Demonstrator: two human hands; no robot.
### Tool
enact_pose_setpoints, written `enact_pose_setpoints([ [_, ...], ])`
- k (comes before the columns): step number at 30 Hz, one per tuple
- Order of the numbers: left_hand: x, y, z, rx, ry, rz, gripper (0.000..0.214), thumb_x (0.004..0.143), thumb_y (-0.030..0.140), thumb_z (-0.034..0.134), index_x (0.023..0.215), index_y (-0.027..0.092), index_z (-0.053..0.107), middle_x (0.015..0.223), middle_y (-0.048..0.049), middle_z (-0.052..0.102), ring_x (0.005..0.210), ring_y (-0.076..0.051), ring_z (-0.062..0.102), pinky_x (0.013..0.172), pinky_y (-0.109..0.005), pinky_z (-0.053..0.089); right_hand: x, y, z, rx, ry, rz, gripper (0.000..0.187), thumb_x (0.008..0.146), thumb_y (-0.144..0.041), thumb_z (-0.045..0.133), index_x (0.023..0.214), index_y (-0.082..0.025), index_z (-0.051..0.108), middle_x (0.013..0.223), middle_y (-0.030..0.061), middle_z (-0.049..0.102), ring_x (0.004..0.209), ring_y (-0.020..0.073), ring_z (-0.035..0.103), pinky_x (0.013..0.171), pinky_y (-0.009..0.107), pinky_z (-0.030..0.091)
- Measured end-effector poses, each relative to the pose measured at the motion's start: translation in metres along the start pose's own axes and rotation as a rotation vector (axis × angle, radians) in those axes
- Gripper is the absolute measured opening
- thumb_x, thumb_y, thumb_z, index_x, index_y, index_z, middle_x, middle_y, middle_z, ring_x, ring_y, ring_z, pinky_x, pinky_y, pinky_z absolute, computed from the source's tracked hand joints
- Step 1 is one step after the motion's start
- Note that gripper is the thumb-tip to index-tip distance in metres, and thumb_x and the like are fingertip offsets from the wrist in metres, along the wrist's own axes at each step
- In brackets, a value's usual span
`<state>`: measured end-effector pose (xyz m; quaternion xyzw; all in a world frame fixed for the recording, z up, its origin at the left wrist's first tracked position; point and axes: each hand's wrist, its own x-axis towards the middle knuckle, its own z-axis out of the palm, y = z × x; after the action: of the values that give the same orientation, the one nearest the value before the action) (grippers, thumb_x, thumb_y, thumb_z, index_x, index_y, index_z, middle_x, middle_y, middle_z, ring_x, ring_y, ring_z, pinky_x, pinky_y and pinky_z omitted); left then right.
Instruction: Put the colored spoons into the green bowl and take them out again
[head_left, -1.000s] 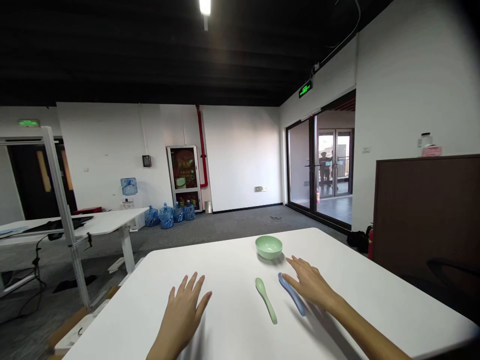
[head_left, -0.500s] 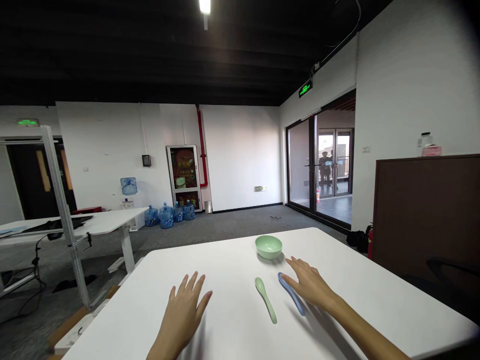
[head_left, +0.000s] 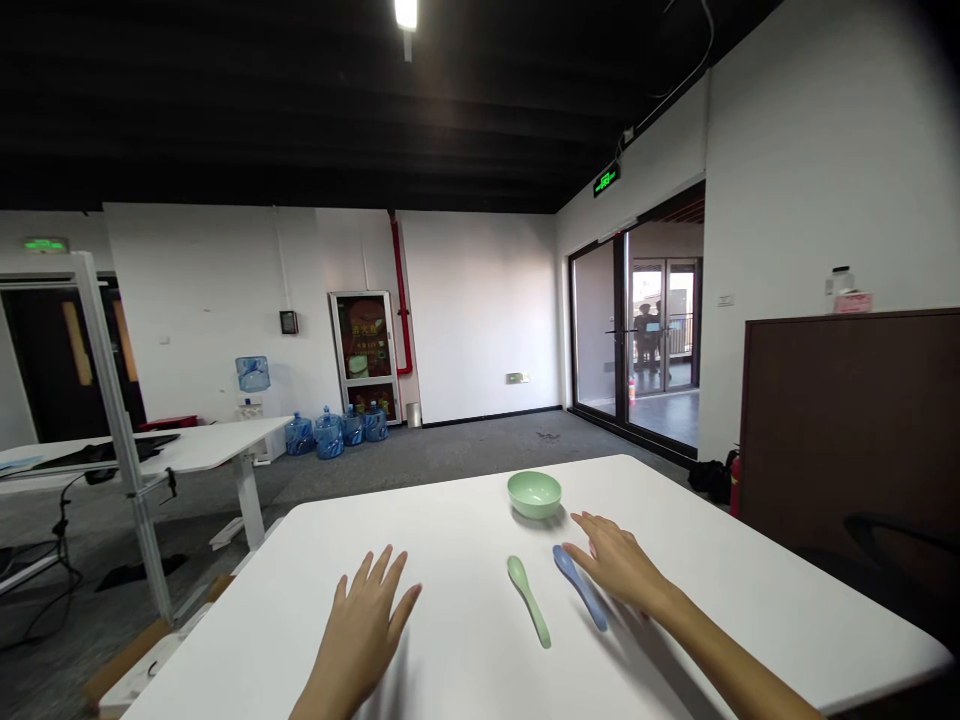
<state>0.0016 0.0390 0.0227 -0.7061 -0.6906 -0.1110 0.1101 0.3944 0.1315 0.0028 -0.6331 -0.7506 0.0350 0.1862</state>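
Nearby, a bare left hand (head_left: 361, 630) is held palm down above a smooth white tabletop (head_left: 450, 540) with rounded corners, its fingers spread and its thumb set well apart. To its right, a slim, plastic-looking pale-green spoon (head_left: 531, 603) is laid flat, its bowl end pointed away. Just beside it, a plastic-looking blue spoon (head_left: 580, 588) is laid at a similar slant. At that second spoon's right side, a bare right hand (head_left: 619, 562) is poised palm down, fingers loosely extended, thumb parted from them; the thumb tip is placed close by the spoon's bowl end, though whether contact is made cannot be told. Past the spoons, a round, glossy light-green bowl (head_left: 535, 505) is set upright near the table's far edge, slightly beyond and left of the right fingertips. Farther off, a flat-sided dark-brown cabinet (head_left: 847, 420) is seen at the right, and a silver metal post (head_left: 120, 420) at the left. By the back wall (head_left: 487, 320), several translucent blue water bottles (head_left: 328, 437) are grouped on the floor.
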Motion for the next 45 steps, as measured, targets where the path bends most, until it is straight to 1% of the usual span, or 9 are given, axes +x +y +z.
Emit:
enact_pose_setpoints([
  [5, 0.000, -0.001, 0.002, -0.005, -0.011, -0.004, 0.059, 0.104, 0.049, 0.034, 0.154, 0.023, 0.050, 0.166, -0.0109, 0.046, 0.156, -0.036, 0.037, 0.123, -0.062, 0.037, 0.008, 0.020, -0.001, -0.056, 0.060, 0.091, 0.057, 0.102, -0.048, 0.037, 0.138, -0.011, 0.063, 0.136, 0.0202, 0.069, 0.127, 0.0320, 0.063, 0.100, 0.039, 0.047],
  [9, 0.000, -0.001, 0.003, -0.001, -0.007, 0.002, 0.058, 0.104, 0.048, 0.034, 0.155, 0.024, 0.049, 0.166, -0.0109, 0.046, 0.156, -0.036, 0.037, 0.122, -0.062, 0.037, 0.005, 0.036, -0.003, -0.066, -0.005, 0.229, 0.053, 0.101, -0.052, 0.039, 0.119, -0.012, 0.069, 0.103, 0.0202, 0.078, 0.105, 0.0326, 0.072, 0.086, 0.039, 0.049],
  [12, -0.001, -0.001, 0.004, 0.000, -0.004, 0.000, 0.058, 0.104, 0.048, 0.035, 0.154, 0.024, 0.050, 0.166, -0.0112, 0.046, 0.155, -0.037, 0.038, 0.122, -0.062, 0.038, -0.003, 0.041, 0.000, 0.000, -0.109, 0.263, 0.064, 0.103, -0.060, 0.027, 0.100, -0.014, 0.071, 0.065, 0.0142, 0.073, 0.077, 0.0297, 0.073, 0.077, 0.039, 0.049],
  [14, -0.001, -0.001, 0.005, 0.001, -0.004, 0.002, 0.058, 0.104, 0.048, 0.035, 0.154, 0.024, 0.050, 0.166, -0.0109, 0.047, 0.155, -0.036, 0.038, 0.122, -0.061, 0.038, -0.008, 0.042, 0.004, 0.023, -0.154, 0.272, 0.068, 0.104, -0.059, 0.020, 0.088, -0.017, 0.070, 0.055, 0.0119, 0.068, 0.064, 0.0277, 0.070, 0.072, 0.039, 0.048],
  [17, 0.000, -0.002, 0.005, -0.008, -0.004, 0.007, 0.058, 0.104, 0.048, 0.034, 0.154, 0.024, 0.050, 0.166, -0.0107, 0.046, 0.155, -0.036, 0.037, 0.122, -0.062, 0.037, -0.012, 0.044, 0.012, -0.021, -0.174, 0.279, 0.045, 0.101, -0.043, 0.036, 0.078, -0.020, 0.068, 0.062, 0.0118, 0.071, 0.062, 0.0269, 0.069, 0.068, 0.038, 0.046],
  [21, 0.000, -0.001, 0.003, -0.020, 0.000, 0.006, 0.059, 0.103, 0.049, 0.034, 0.154, 0.024, 0.051, 0.165, -0.0108, 0.047, 0.155, -0.036, 0.038, 0.122, -0.062, 0.038, -0.012, 0.048, 0.019, -0.097, -0.174, 0.287, 0.019, 0.087, -0.022, 0.049, 0.084, -0.019, 0.068, 0.086, 0.0155, 0.076, 0.077, 0.0302, 0.072, 0.066, 0.037, 0.044],
  [30, -0.001, -0.001, 0.005, -0.029, 0.009, 0.010, 0.059, 0.103, 0.049, 0.034, 0.153, 0.024, 0.052, 0.165, -0.0096, 0.048, 0.155, -0.036, 0.039, 0.122, -0.062, 0.038, 0.003, 0.047, 0.013, -0.114, -0.112, 0.279, 0.031, 0.099, -0.029, 0.041, 0.089, -0.018, 0.068, 0.096, 0.0162, 0.074, 0.083, 0.0281, 0.070, 0.066, 0.034, 0.039],
  [38, -0.001, 0.000, 0.005, -0.021, -0.044, 0.017, 0.059, 0.104, 0.049, 0.033, 0.155, 0.025, 0.049, 0.167, -0.0088, 0.045, 0.156, -0.036, 0.036, 0.123, -0.062, 0.037, 0.068, 0.005, -0.021, -0.122, -0.022, 0.211, 0.029, 0.097, -0.028, 0.045, 0.099, -0.015, 0.071, 0.108, 0.0177, 0.075, 0.095, 0.0276, 0.071, 0.069, 0.032, 0.038],
  [45, 0.003, -0.003, 0.014, -0.039, -0.047, 0.012, 0.058, 0.103, 0.050, 0.035, 0.154, 0.026, 0.051, 0.166, -0.0083, 0.046, 0.156, -0.036, 0.036, 0.123, -0.063, 0.037, 0.125, -0.027, -0.006, -0.108, -0.054, 0.213, 0.026, 0.095, -0.028, 0.055, 0.110, -0.015, 0.071, 0.118, 0.0173, 0.075, 0.106, 0.0278, 0.072, 0.073, 0.030, 0.043],
])
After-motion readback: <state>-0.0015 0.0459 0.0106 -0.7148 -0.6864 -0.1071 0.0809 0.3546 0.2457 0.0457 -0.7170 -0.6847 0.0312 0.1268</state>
